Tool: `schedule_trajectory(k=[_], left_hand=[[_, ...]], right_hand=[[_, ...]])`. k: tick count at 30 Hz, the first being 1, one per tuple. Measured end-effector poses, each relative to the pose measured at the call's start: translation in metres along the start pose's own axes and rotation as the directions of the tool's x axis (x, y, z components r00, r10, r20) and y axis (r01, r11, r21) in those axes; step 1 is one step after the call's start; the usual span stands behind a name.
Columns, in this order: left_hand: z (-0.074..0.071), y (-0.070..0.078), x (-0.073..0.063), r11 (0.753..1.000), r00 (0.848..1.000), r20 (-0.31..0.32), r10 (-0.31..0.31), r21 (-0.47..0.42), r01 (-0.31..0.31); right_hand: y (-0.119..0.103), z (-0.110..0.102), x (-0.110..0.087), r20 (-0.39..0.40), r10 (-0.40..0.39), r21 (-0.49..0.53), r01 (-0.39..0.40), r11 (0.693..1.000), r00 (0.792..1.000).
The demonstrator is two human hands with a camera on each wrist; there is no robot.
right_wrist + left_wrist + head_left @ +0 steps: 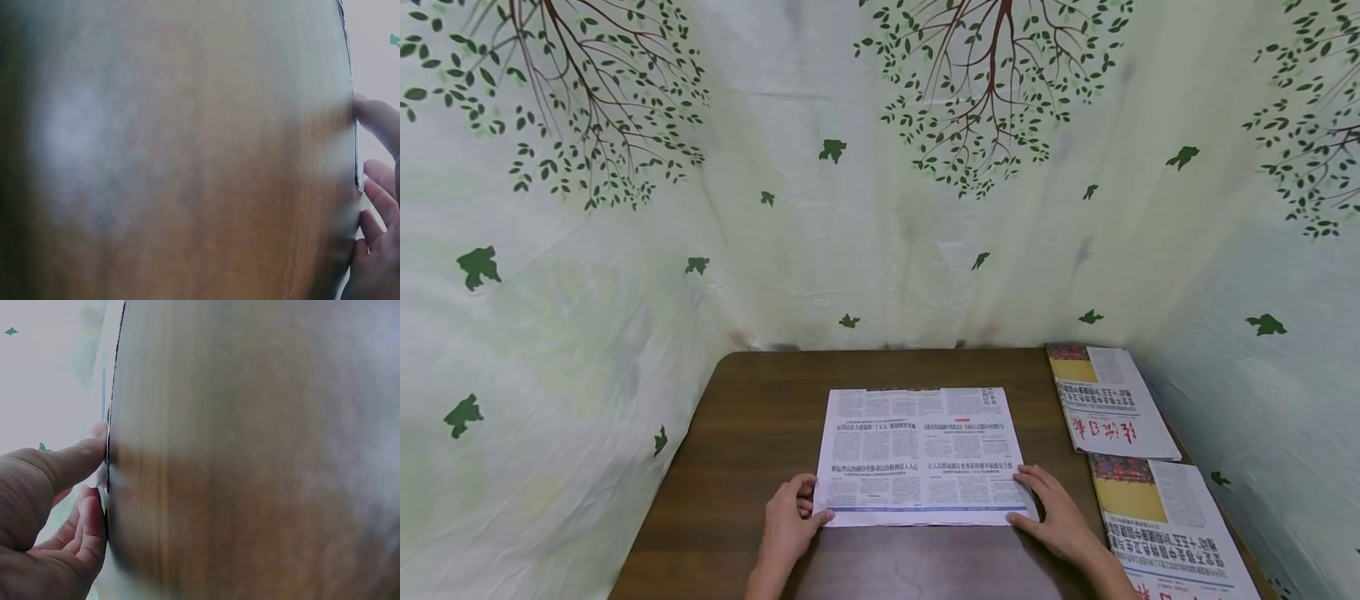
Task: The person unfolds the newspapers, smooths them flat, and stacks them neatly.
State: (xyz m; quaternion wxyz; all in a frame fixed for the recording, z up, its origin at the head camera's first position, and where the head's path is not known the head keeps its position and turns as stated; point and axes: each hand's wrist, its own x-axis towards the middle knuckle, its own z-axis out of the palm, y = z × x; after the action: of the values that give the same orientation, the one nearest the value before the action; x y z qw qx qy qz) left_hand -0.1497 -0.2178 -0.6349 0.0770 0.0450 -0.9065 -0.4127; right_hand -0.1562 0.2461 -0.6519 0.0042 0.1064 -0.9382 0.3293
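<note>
A folded newspaper (917, 450), printed with dark headlines and a blue line along its near edge, lies flat on the brown table in the head view. At its near left corner my left hand (790, 521) holds the paper, thumb on the near edge and fingers bent along the left side. My right hand (1060, 517) holds the near right corner in the same way. The left wrist view shows the left hand (56, 506) with thumb and fingers around the corner. Only part of the right hand (378, 206) appears at the right wrist view's edge.
Two more newspapers or stacks of them lie along the table's right side, a far one (1120, 408) and a nearer one (1180, 533) partly cut off by the frame. Behind the wooden table (760, 417) hangs a pale curtain (790, 250) printed with trees and leaves.
</note>
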Motion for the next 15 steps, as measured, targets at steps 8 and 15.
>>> schedule_trajectory(k=[8, 15], left_hand=[[-0.002, -0.006, 0.002, 0.999, 0.999, 0.030, -0.026, -0.047, 0.028], [-0.009, -0.012, 0.003, 0.991, 0.995, 0.103, 0.011, -0.135, 0.003]], right_hand=[[-0.001, 0.001, 0.000, 0.003, 0.013, 0.020, -0.013, 1.000, 1.000], [0.000, 0.001, 0.000, 0.003, 0.002, 0.015, -0.002, 1.000, 1.000]])
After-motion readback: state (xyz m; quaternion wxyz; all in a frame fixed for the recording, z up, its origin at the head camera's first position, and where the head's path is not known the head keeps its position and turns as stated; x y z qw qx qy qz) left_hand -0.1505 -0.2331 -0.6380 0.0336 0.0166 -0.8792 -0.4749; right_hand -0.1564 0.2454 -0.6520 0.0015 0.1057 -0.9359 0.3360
